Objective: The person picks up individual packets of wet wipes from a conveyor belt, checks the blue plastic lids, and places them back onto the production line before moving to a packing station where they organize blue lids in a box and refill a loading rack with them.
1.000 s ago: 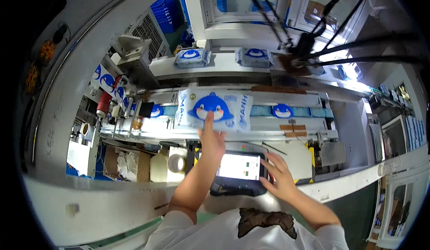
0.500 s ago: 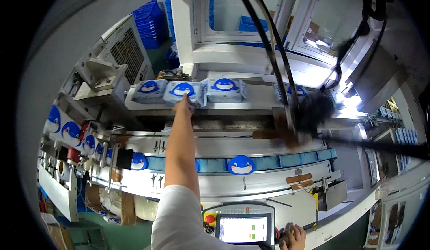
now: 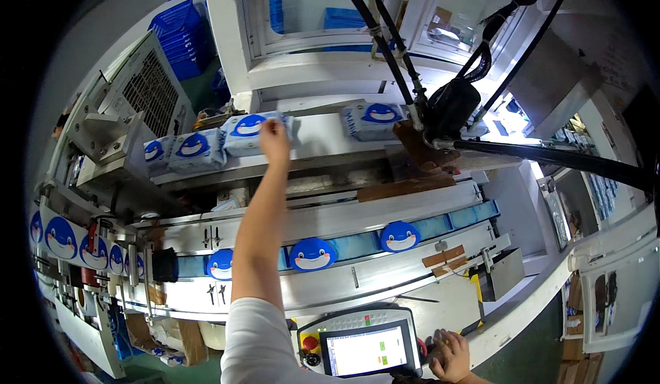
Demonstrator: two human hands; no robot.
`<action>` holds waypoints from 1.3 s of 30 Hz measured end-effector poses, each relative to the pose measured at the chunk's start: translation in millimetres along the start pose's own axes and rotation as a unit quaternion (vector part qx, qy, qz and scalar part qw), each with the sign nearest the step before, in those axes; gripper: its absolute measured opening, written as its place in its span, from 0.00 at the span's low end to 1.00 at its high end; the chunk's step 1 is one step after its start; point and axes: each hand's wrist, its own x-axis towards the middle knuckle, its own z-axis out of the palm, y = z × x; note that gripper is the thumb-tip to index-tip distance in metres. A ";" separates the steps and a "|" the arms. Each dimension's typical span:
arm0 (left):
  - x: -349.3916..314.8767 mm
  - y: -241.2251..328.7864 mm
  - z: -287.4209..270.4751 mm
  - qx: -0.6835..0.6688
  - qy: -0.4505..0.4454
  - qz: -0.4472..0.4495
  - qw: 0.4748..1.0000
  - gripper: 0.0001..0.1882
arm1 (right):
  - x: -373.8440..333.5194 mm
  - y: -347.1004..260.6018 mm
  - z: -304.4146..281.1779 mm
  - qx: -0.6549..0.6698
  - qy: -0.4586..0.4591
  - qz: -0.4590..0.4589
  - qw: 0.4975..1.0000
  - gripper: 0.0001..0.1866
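Observation:
My left hand (image 3: pixel 275 138) reaches across to the upper white conveyor. Its fingers are curled over the right part of a pale blue wipes pack (image 3: pixel 249 134) with a blue whale-shaped lid; whether it presses the pack I cannot tell. Two similar packs, one of them (image 3: pixel 196 149) close by, stand in a row to the left, and another pack (image 3: pixel 375 121) lies apart to the right. My right hand (image 3: pixel 451 356) rests low at the right of the control panel (image 3: pixel 368 349), its fingers apart and holding nothing visible.
A lower blue strip (image 3: pixel 357 245) carries whale-shaped lids (image 3: pixel 313 254) between metal rails. At the left stands a metal bracket (image 3: pixel 103 136). A black jointed arm (image 3: pixel 450 109) with cables hangs at the upper right. Blue baskets (image 3: pixel 180 37) are stacked beyond.
The view has shifted. The packs have moved left along the upper conveyor, and the lids have moved right on the strip. My left hand's pointing finger is now curled. My right hand stays beside the panel.

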 end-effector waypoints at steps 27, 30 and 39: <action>-206.7 199.5 -234.7 -0.642 -0.069 -0.294 0.705 0.20 | -18.8 17.1 3.1 0.087 0.062 -0.093 0.990 0.25; -274.8 251.4 -269.4 -0.647 -0.102 -0.277 0.703 0.19 | -14.5 18.5 -5.7 0.169 0.079 -0.131 0.974 0.26; -418.9 349.2 -277.1 -0.604 -0.140 -0.313 0.719 0.26 | 47.5 -37.0 -147.5 0.722 -0.094 -0.024 0.685 0.38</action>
